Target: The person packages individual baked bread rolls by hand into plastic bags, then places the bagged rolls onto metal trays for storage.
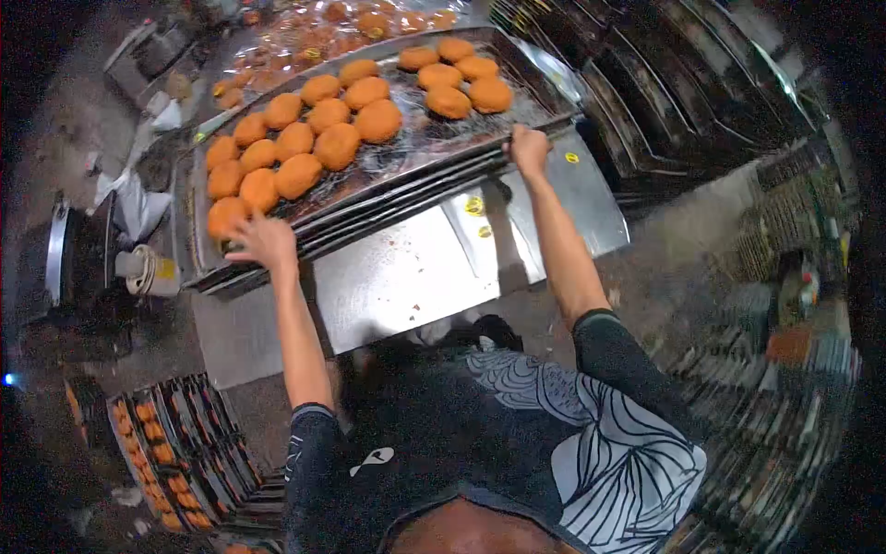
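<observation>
A dark baking tray [420, 164] holds rows of round, golden-brown buns [337, 146], with a smaller group of buns [448, 102] toward its right end. More trays lie stacked beneath it. My right hand [529, 150] is closed around the tray's near edge at the right. At the near left corner, my left hand [263, 242] has its fingers spread, slightly blurred, right over the rim beside the nearest bun [228, 219].
The stack rests on a shiny metal table [397, 277] with crumbs. Plastic-wrapped buns [305, 42] lie behind. Dark trays [674, 83] stand stacked at the right. A rack of bun-filled trays [161, 452] is at lower left, and a white bucket [152, 272] is left of the table.
</observation>
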Available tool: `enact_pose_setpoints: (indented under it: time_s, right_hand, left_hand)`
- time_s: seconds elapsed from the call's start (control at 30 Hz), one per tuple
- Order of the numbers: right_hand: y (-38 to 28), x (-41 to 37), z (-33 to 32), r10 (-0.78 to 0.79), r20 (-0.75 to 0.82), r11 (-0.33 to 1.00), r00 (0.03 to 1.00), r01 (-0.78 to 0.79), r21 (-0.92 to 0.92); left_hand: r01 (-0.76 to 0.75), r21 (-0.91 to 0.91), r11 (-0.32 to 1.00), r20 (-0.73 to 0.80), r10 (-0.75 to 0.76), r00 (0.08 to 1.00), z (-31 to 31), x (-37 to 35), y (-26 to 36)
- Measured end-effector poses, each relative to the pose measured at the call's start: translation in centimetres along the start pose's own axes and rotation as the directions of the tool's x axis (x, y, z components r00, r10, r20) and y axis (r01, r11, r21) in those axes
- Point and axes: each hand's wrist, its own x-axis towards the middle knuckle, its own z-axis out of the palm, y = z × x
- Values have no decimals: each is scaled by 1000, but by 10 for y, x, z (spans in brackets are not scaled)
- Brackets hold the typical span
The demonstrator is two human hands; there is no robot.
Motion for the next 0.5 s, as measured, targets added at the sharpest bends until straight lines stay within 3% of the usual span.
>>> enact_pose_setpoints:
  time_s: [0.03, 0.07, 0.1, 0.13, 0.17, 0.2, 0.23, 0.27, 0.3, 0.37, 0.43, 0.5]
  right_hand:
    - [-1, -1, 0, 50, 1, 998, 999, -50, 27]
    - [18, 0, 6, 54, -2, 997, 999, -54, 64]
    - [16, -14, 5, 127, 87, 970, 988, -142, 198]
    - [28, -28, 1, 61, 151, 985, 987, -83, 149]
    - [43, -40, -1, 0, 224, 994, 975, -24, 106]
    - [58, -55, -5, -41, 284, 999, 958, 48, -18]
    - [76, -72, -10, -77, 352, 982, 933, 133, -136]
    - [98, -85, -16, -90, 392, 992, 916, 117, -47]
    - [116, -97, -25, -107, 430, 994, 896, 96, 47]
    - [116, -115, -62, 6, 568, 998, 823, -42, 49]
    - [132, -128, -91, 68, 675, 979, 735, -179, 97]
    - [156, -137, -105, 62, 825, 958, 561, -266, 109]
  left_hand:
    - [27, 0, 1000, 90, -26, 996, -2, -5, 0]
    - [-39, -176, 984, -157, 11, 988, 12, -20, -4]
    - [-60, -293, 954, -256, -18, 966, 1, -40, 11]
    - [-192, -494, 848, -289, 48, 956, -9, -60, 24]
    - [-254, -585, 770, -271, 110, 956, -8, -85, 48]
    - [-162, -864, 476, -43, 251, 967, -5, -113, 73]
    - [-83, -904, 419, 153, 500, 852, 25, -151, 94]
    - [55, -991, 119, 124, 719, 683, 38, -182, 125]
    - [-333, -938, -90, -280, 764, 581, 55, -208, 157]
    - [-593, -795, 126, -212, 859, 466, 92, -249, 189]
    - [-597, -741, 307, 144, 941, 305, 171, -278, 206]
    - [-459, -781, 425, 309, 900, 308, 88, -239, 219]
